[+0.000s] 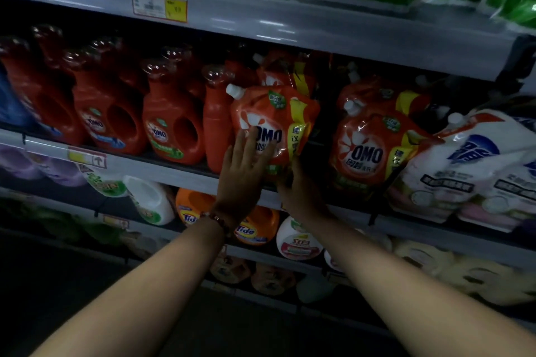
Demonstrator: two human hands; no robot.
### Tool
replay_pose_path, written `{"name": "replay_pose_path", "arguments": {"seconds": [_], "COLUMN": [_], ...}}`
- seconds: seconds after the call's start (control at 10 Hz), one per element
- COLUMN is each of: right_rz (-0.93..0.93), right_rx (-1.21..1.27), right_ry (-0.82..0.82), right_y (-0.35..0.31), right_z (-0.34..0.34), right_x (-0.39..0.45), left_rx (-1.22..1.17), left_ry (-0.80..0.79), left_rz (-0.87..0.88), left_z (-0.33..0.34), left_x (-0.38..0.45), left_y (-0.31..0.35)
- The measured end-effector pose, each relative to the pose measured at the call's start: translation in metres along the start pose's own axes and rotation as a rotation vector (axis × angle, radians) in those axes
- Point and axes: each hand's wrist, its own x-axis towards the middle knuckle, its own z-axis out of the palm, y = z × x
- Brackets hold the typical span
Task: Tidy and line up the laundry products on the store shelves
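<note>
Red OMO refill pouch (272, 122) upright on the middle shelf (174, 171), left hand (246, 168) flat against its front with fingers straight, right hand (301, 191) at its lower right edge, grip unclear, red OMO bottles (171, 122) just left.

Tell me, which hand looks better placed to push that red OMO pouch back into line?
Probably the left hand: its straight fingers lie flat on the front of the OMO pouch. The right hand sits at its lower edge, in shadow.

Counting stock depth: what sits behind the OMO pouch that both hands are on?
Behind the OMO pouch, under the left hand and right hand, at least one more red pouch with a white spout shows. How many stand further back is hidden in shadow.
</note>
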Motion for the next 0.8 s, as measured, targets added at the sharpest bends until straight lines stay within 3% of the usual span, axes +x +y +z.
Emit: {"name": "replay_pose_path", "arguments": {"seconds": [0.2, 0.5, 0.6, 0.8], "right_rz": [-0.088, -0.04, -0.008, -0.049], "right_rx": [-0.511, -0.632, -0.606, -0.7], "right_ry": [-0.224, -0.36, -0.335, -0.088], "right_y": [0.001, -0.013, -0.019, -0.004], "right_z": [-0.031, -0.098, -0.133, -0.238], "right_x": [-0.021, -0.057, -0.074, -0.119], "left_rx": [-0.018, -0.072, -0.066, -0.02], "left_ry": [-0.062, -0.219, -0.257, -0.208], "left_rz": [-0.078, -0.124, -0.146, -0.043], "left_z": [0.002, -0.048, -0.075, -0.129], "left_x": [-0.01, -0.019, -0.014, -0.015], "left_y": [0.011, 0.065, 0.095, 0.174]}}
